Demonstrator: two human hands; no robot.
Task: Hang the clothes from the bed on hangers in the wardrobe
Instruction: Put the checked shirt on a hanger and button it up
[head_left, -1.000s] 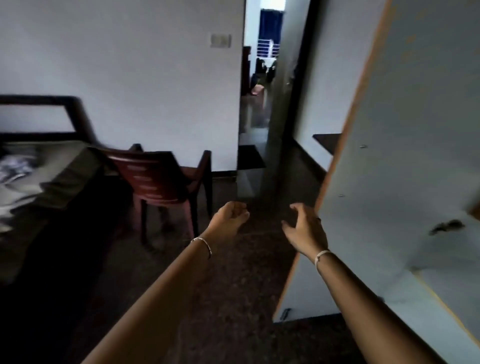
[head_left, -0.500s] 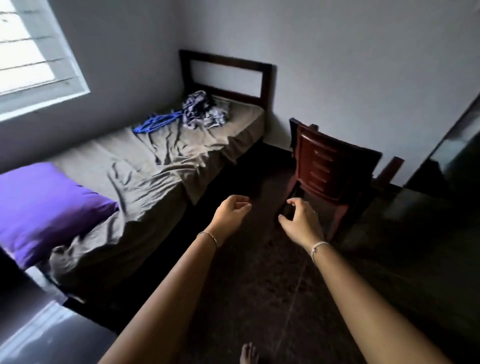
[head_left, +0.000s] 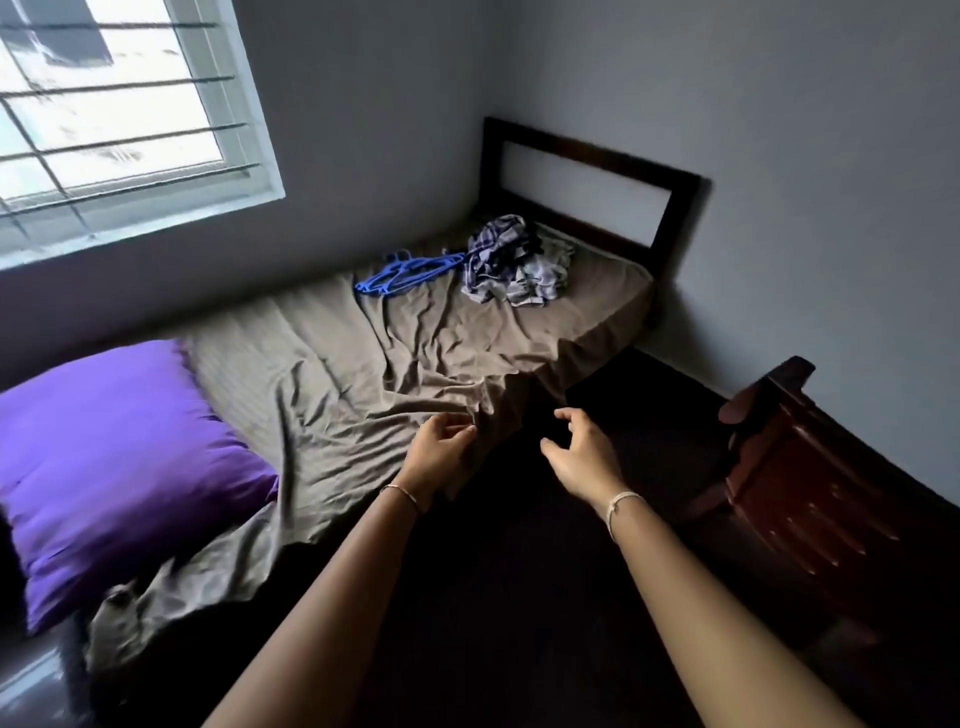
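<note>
Clothes are held by neither hand. At centre frame the left hand is seen loosely curled and empty over the bed edge; whether the sheet is touched cannot be told. The right hand is spread and empty above the dark floor. Farther up, blue hangers are laid on the sheet, touching the crumpled pile at upper centre. Nothing is judged hung yet: every garment remains to be picked up, hangered and carried to the wardrobe, which is not in view.

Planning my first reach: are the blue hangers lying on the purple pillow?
No, the blue hangers lie on the sheet beside the pile of clothes, apart from the purple pillow.
</note>
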